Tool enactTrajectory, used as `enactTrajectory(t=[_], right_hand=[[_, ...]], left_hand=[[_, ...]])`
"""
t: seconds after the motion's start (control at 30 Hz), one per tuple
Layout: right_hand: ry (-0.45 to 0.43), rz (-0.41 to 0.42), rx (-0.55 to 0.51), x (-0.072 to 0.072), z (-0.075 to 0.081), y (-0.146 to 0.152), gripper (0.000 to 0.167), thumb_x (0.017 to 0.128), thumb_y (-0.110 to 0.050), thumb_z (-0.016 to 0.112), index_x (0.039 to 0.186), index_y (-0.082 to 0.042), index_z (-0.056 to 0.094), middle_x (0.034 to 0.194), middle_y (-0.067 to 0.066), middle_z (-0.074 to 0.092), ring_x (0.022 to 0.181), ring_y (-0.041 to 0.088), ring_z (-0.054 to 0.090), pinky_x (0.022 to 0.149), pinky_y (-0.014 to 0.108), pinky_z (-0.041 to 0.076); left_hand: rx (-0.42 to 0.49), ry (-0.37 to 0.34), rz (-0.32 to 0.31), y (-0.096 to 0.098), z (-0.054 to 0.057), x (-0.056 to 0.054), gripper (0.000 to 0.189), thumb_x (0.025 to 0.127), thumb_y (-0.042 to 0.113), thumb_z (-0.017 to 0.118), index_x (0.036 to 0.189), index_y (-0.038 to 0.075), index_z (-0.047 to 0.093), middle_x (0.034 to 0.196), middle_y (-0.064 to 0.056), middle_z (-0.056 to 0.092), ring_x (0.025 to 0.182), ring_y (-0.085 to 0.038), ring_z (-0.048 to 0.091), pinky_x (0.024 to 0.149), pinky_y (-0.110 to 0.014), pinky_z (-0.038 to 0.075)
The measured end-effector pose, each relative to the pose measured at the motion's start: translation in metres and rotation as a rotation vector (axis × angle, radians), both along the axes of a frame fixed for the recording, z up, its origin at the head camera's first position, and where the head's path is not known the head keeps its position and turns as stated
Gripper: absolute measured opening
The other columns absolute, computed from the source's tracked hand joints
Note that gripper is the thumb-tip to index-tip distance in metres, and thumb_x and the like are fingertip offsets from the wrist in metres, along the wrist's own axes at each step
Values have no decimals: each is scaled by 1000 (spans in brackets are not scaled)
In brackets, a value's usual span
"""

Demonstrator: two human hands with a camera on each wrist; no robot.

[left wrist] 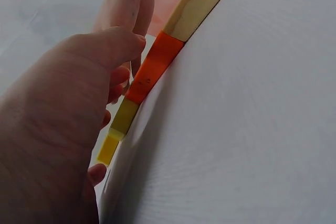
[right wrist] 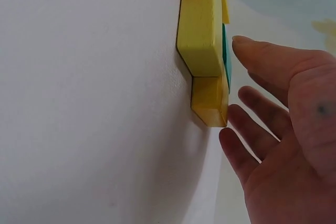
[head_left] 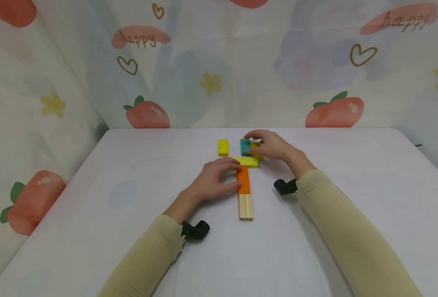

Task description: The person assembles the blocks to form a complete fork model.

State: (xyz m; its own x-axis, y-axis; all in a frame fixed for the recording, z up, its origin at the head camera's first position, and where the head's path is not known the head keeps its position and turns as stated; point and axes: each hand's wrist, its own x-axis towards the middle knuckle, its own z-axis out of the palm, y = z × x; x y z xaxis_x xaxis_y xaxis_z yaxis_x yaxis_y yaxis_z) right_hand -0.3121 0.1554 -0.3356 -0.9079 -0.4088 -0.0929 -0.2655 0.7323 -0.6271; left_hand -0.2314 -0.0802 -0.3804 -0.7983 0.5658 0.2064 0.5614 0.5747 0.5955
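Blocks lie flat on the table, an orange block point(head_left: 243, 180) end to end with a plain wood block point(head_left: 245, 207). A pale yellow block point(head_left: 249, 162) lies crosswise at the orange block's far end. Past it, a teal block point(head_left: 245, 147) sits beside a darker yellow block point(head_left: 257, 156), partly hidden by fingers. My left hand point(head_left: 214, 180) is at the orange block's left side, its thumb tip and fingertips right at the edge, fingers loosely bent. Over the teal and darker yellow blocks is my right hand point(head_left: 272, 145), its fingers spread and apart in the right wrist view.
A separate yellow block point(head_left: 223, 147) stands to the left of the teal one, near the table's far edge. Black wrist cameras point(head_left: 285, 187) jut out from both cuffs. A printed curtain point(head_left: 256, 62) hangs behind the white table point(head_left: 289, 255) and along its sides.
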Motion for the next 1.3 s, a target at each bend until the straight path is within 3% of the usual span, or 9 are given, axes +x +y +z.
enactTrajectory(t=[0.63,1.3], right_hand=[[-39,0,69,-7,-4,-5,51,98,-26,68,144,-9,55,156,22,42,139,40,41,120,57,29],[-19,19,66,-7,-7,-13,51,96,-29,72,141,-11,59,154,17,48,137,36,44,119,54,31]], left_hand=[[-24,19,-5,0,-2,-1,41,93,33,74,129,14,69,141,-1,61,140,-20,47,118,-52,29],[-25,24,3,1,-4,-2,42,92,33,75,129,14,69,140,-1,61,139,-20,48,117,-53,30]])
